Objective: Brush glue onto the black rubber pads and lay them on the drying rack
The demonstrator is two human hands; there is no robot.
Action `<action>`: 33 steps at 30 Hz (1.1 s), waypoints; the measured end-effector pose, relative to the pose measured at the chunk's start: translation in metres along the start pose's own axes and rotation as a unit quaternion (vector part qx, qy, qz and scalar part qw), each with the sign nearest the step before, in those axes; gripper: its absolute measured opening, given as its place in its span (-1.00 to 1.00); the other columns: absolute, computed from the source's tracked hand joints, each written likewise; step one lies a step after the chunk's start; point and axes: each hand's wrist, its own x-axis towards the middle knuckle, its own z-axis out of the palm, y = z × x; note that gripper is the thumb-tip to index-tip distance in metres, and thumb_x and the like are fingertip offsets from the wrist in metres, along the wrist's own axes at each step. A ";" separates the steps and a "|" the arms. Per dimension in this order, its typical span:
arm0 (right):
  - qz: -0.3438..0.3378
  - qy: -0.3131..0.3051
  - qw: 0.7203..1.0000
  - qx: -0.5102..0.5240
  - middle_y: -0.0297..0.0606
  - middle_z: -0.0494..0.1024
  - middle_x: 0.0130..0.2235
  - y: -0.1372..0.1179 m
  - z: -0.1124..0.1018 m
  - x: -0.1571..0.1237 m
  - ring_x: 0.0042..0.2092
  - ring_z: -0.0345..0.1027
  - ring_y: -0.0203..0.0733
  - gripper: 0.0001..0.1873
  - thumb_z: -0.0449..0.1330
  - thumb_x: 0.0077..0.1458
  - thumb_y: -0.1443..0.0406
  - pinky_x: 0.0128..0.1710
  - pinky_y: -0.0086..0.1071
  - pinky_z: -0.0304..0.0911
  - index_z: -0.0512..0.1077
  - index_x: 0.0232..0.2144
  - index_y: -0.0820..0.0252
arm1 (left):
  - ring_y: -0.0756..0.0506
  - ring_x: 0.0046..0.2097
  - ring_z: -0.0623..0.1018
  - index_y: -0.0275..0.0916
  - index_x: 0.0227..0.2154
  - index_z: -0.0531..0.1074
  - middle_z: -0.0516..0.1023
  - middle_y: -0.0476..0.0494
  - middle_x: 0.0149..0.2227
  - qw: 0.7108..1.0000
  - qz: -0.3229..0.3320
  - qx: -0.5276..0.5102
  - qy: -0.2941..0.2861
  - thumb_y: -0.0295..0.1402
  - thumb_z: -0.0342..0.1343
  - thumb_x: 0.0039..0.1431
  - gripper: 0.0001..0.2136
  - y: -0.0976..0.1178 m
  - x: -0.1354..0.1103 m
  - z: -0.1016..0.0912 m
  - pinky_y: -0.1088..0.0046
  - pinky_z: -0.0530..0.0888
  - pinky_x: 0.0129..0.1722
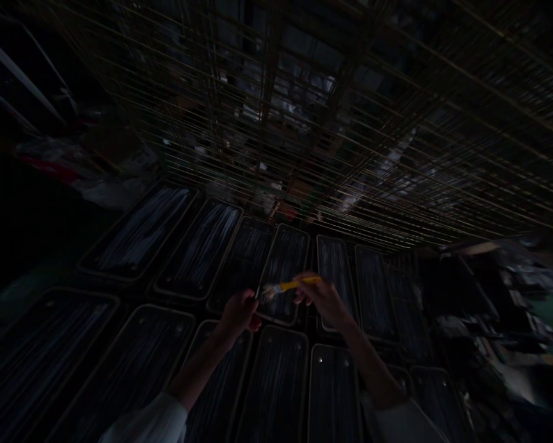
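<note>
A paintbrush with a yellow handle is gripped in my right hand. Its pale bristles point left, over a dark rectangular panel with rounded corners, a light rim and whitish streaks. Whether the bristles touch the panel I cannot tell in the dim light. Close to the bristle end, at the panel's left edge, my left hand has its fingers closed together. A thin pale line rises from those fingertips; it could be the panel's rim or something slender, and I cannot make it out.
Similar streaked panels lie in two rows, including a far-left panel and a near panel. Behind them stands a wire rack of thin bars. Plastic bags lie at left, and dark clutter fills the right.
</note>
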 end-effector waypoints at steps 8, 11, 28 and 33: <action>-0.112 0.212 0.961 -0.137 -0.31 0.58 -0.23 0.007 -0.027 0.091 -0.40 0.51 -0.28 -0.73 0.04 0.26 0.13 -0.45 -0.45 0.36 0.44 -0.13 0.09 | 0.02 -0.65 0.51 -0.25 -0.30 0.33 0.43 0.09 -0.56 0.999 0.005 -0.035 0.016 -0.46 0.00 0.19 -0.95 0.001 -0.004 0.003 0.59 0.41 -0.68; -0.161 0.215 0.934 -0.237 -0.28 0.57 -0.08 0.002 -0.021 0.101 -0.22 0.53 -0.21 -0.76 0.02 0.29 0.23 -0.24 -0.37 0.41 0.46 -0.13 0.07 | 0.01 -0.65 0.51 -0.26 -0.29 0.34 0.43 0.07 -0.56 0.999 0.008 -0.043 0.012 -0.45 0.02 0.18 -0.95 0.002 -0.005 0.002 0.58 0.42 -0.68; -0.095 0.143 0.978 -0.123 -0.30 0.60 -0.25 0.002 -0.026 0.000 -0.36 0.53 -0.26 -0.76 0.05 0.29 0.18 -0.39 -0.43 0.41 0.44 -0.10 0.11 | -0.01 -0.65 0.52 -0.34 -0.10 0.33 0.47 0.05 -0.55 1.000 0.006 -0.017 0.016 -0.48 -0.01 0.20 -0.79 0.002 -0.003 0.001 0.55 0.45 -0.67; -0.141 0.123 0.936 -0.299 -0.25 0.57 -0.05 0.012 -0.017 -0.004 -0.10 0.52 -0.16 -0.77 0.05 0.29 0.30 -0.16 -0.35 0.40 0.45 -0.07 0.06 | 0.00 -0.63 0.53 -0.33 -0.14 0.34 0.47 0.04 -0.52 1.000 0.014 -0.009 0.016 -0.50 -0.03 0.21 -0.82 0.003 -0.006 0.002 0.54 0.47 -0.65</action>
